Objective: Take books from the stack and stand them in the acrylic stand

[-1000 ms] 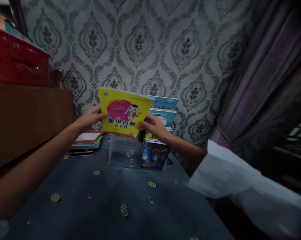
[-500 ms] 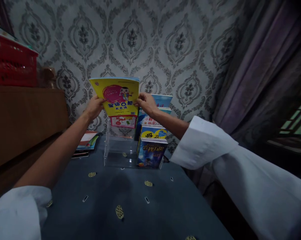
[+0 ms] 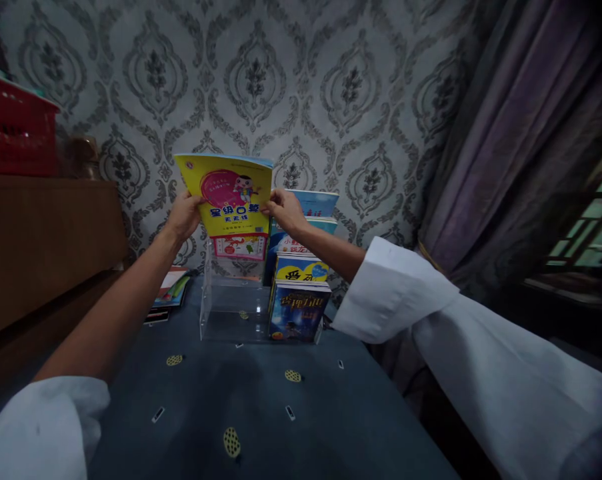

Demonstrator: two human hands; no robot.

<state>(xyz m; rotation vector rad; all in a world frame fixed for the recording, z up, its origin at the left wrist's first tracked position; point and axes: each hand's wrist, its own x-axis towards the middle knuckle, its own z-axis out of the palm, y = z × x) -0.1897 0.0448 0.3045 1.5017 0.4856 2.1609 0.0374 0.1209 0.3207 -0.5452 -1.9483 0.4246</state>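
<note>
A yellow book (image 3: pixel 225 190) with a pink circle and blue characters is held upright over the left part of a clear tiered stand (image 3: pixel 231 313). My left hand (image 3: pixel 185 215) grips its left edge, and my right hand (image 3: pixel 285 210) pinches its right edge. Just below the yellow book shows the lower part of a pink-bordered book (image 3: pixel 241 247). The stand's right side carries a dark blue book (image 3: pixel 299 313) in front, a yellow and blue book (image 3: pixel 301 268) behind it, and light blue books (image 3: pixel 318 203) at the back, partly covered by my right forearm.
A dark blue tablecloth (image 3: pixel 261 400) with pineapple prints lies under the stand. Left of it are several flat books or papers (image 3: pixel 173 290). A red basket (image 3: pixel 15 127) sits on a wooden cabinet (image 3: pixel 51 233). Behind rises a patterned wall; a purple curtain (image 3: pixel 505 133) hangs at right.
The view has shifted slightly. Both hands still hold the yellow book, which sits a little lower against the stand and covers slightly more of its upper tier.
</note>
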